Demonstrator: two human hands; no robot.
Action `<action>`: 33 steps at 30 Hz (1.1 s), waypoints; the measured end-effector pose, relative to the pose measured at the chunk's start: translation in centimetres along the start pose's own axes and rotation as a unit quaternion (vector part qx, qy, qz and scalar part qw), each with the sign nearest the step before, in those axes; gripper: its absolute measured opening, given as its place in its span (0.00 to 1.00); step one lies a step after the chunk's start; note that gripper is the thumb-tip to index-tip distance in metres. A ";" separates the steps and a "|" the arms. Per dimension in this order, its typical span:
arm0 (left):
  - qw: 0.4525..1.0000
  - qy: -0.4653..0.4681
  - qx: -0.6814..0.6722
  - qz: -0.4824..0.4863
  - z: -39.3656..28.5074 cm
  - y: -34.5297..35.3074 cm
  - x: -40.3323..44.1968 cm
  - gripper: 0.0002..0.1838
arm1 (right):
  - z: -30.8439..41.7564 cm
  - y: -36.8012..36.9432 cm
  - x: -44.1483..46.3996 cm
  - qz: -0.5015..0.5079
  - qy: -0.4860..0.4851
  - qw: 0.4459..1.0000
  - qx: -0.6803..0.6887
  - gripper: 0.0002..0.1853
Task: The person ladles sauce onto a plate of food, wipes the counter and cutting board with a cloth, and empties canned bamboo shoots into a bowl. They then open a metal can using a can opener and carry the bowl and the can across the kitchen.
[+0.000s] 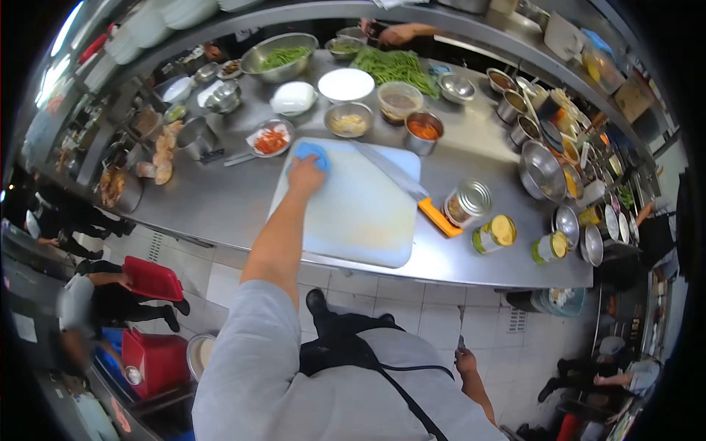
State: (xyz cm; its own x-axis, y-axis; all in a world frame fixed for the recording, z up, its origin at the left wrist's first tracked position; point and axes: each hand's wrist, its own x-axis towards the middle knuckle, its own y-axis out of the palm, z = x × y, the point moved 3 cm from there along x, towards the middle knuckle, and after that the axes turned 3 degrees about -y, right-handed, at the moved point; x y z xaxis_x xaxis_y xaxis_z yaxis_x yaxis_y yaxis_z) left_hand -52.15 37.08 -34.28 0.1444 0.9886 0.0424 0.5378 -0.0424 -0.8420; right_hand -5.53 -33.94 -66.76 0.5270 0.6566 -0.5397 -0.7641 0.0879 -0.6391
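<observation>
My left hand reaches forward and presses a folded blue cloth onto the upper left of a white cutting board. Its fingers are closed over the cloth. Across the board's right side lies a large knife with an orange handle that sticks out past the board's edge. My right hand hangs low at my right side, away from the table. It is closed around a thin, upright utensil that looks like a narrow knife, too small to make out well.
An opened tin can and two smaller cans stand right of the board. Behind it are bowls, a container of dark sauce and a heap of green beans. At left, a person carries a red tray.
</observation>
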 end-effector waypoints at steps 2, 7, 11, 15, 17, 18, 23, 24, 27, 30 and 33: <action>0.990 0.087 0.090 -0.057 -5.6 4.7 -2.8 0.26 | 2.5 -2.3 -3.8 -0.012 0.083 0.990 0.111 0.15; 0.955 0.220 0.048 0.191 -18.5 10.6 -15.1 0.24 | -11.6 6.9 -5.1 0.229 -0.283 0.830 -0.423 0.20; 0.907 0.329 0.031 0.261 -17.6 7.9 -22.0 0.23 | -6.7 6.3 -4.6 0.255 -0.147 0.899 -0.326 0.20; 0.957 0.269 0.011 0.108 -4.9 -1.2 -20.6 0.28 | 3.4 5.0 -0.4 0.144 -0.172 0.928 -0.299 0.20; 0.992 0.111 0.041 0.046 1.6 -6.5 -20.4 0.24 | 9.5 3.5 0.6 0.074 -0.080 0.987 -0.119 0.20; 0.995 0.058 0.074 0.025 5.0 -8.2 -19.8 0.24 | 11.7 3.3 1.1 0.045 -0.008 0.999 0.013 0.21; 0.983 -0.150 0.057 -0.085 12.0 -16.3 -15.7 0.30 | 15.4 4.3 3.1 0.057 0.078 0.986 0.138 0.17; 0.984 -0.148 0.056 -0.085 12.4 -16.5 -15.4 0.30 | 15.8 4.7 2.8 0.070 0.083 0.987 0.117 0.18; 0.954 -0.038 0.064 -0.290 13.4 -16.7 -14.6 0.27 | 15.6 6.4 1.0 0.060 0.002 0.994 0.088 0.23; 0.952 0.046 0.280 -0.112 16.8 -13.9 -12.8 0.23 | 14.2 8.8 -2.1 0.122 -0.018 0.992 0.037 0.22; 0.981 -0.025 0.138 0.132 18.0 -15.6 -9.4 0.21 | 13.2 12.2 -3.5 0.187 -0.084 0.970 -0.130 0.22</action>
State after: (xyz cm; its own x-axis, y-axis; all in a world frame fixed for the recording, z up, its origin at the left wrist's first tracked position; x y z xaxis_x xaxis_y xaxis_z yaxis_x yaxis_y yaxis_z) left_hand -76.90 31.01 -31.22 0.2043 0.9545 -0.2174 0.2413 -0.2643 -0.9338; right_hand -21.60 -25.25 -65.46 0.1460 0.7206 -0.6778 -0.7590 -0.3578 -0.5439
